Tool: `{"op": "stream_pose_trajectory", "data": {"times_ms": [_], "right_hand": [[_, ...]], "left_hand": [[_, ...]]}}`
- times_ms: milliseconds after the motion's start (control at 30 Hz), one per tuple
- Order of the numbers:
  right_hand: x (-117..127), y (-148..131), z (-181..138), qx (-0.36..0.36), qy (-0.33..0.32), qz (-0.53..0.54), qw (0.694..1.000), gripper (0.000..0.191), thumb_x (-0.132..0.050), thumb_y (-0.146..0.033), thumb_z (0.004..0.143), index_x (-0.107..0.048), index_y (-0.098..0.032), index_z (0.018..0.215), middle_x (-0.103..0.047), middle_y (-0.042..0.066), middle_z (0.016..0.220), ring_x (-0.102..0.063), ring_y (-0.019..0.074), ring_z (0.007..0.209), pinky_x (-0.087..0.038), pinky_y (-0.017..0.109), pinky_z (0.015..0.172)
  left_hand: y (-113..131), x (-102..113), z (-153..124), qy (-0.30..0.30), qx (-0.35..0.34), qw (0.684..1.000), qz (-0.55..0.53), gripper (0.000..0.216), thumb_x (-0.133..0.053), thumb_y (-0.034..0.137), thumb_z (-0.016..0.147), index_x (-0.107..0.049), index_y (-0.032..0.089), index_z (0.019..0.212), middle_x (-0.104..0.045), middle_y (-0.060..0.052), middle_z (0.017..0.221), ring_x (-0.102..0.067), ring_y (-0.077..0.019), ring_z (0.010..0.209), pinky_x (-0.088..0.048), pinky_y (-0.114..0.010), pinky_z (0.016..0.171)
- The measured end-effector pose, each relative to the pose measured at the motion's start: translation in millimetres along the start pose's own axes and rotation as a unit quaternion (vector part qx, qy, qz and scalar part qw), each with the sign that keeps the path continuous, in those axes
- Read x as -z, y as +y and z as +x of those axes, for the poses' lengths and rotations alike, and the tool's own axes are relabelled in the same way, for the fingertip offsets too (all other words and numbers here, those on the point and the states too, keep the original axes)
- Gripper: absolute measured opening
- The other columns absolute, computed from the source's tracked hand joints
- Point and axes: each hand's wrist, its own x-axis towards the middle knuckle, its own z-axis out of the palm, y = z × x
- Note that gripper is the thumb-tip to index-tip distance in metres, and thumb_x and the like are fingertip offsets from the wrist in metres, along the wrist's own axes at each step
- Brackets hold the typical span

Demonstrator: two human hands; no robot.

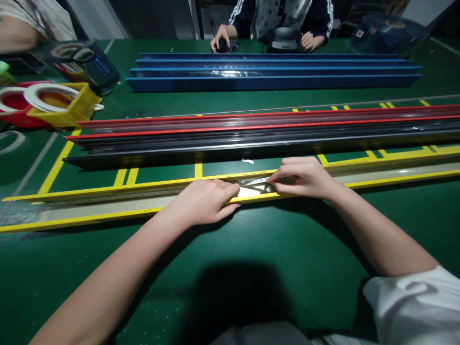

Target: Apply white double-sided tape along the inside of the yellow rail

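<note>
A long yellow U-shaped channel lies across the green table in front of me, its open side up. My left hand is closed over it near the middle, fingers inside the channel and thumb along the near edge. Just to the right, my right hand pinches the end of a thin whitish strip. From those fingertips the strip slants down into the channel toward my left fingers. Its other end is hard to make out.
Beyond the yellow channel lie black and red channels, then several blue ones. Tape rolls sit in a yellow bin at left. A scrap lies behind my hands. Across the table, a person's hands rest near dark objects.
</note>
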Motion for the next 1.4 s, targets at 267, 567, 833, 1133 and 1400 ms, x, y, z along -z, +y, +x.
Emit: {"op": "stream_pose_trajectory", "data": {"times_ms": [267,567,833,1133,1400], "right_hand": [[-0.8,-0.3,-0.1,-0.016,-0.021,-0.034,0.999,0.012,-0.063,-0.024,0.084,-0.072,-0.019,0.091,-0.062,0.001,0.074,-0.056,0.0087,0.064,-0.036,0.019,0.057],[-2.3,-3.9,-1.7,-0.026,-0.056,-0.172,0.983,0.018,-0.056,-0.033,0.087,-0.069,-0.02,0.084,-0.062,0.0,0.073,-0.056,0.0105,0.061,-0.026,0.025,0.053],[-3.4,-6.6,-2.2,-0.021,-0.043,-0.217,0.975,0.021,-0.054,-0.033,0.088,-0.069,-0.02,0.08,-0.059,0.0,0.068,-0.049,0.01,0.058,-0.021,0.026,0.052],[-4.6,-5.5,-3.2,0.007,-0.028,-0.236,0.971,0.021,-0.052,-0.032,0.089,-0.067,-0.02,0.077,-0.054,0.0,0.066,-0.044,0.0105,0.056,-0.021,0.027,0.053],[-4.2,-5.9,-3.2,0.02,-0.024,-0.24,0.97,0.023,-0.053,-0.032,0.089,-0.066,-0.02,0.076,-0.054,0.001,0.065,-0.043,0.0105,0.056,-0.022,0.027,0.053]], "left_hand": [[-0.5,-0.1,0.5,-0.002,0.003,1.0,-0.01,0.033,-0.038,0.042,0.096,-0.052,0.023,0.12,-0.068,-0.003,0.116,-0.067,-0.023,0.097,-0.047,-0.033,0.071],[11.0,5.0,8.7,-0.006,0.017,1.0,0.017,0.024,-0.041,0.04,0.094,-0.055,0.021,0.101,-0.069,-0.002,0.096,-0.067,-0.0223,0.084,-0.043,-0.031,0.06],[22.0,-8.1,22.6,0.046,-0.02,0.996,0.075,0.028,-0.037,0.037,0.096,-0.056,0.017,0.092,-0.067,-0.007,0.087,-0.064,-0.0228,0.081,-0.044,-0.032,0.06],[19.9,-4.6,17.5,0.04,0.005,0.998,0.047,0.029,-0.038,0.042,0.097,-0.055,0.018,0.097,-0.068,-0.007,0.091,-0.063,-0.0222,0.085,-0.045,-0.031,0.062],[19.5,-1.4,17.8,0.025,0.017,1.0,0.005,0.027,-0.041,0.043,0.096,-0.054,0.019,0.098,-0.068,-0.005,0.096,-0.064,-0.0223,0.087,-0.047,-0.032,0.066]]}}
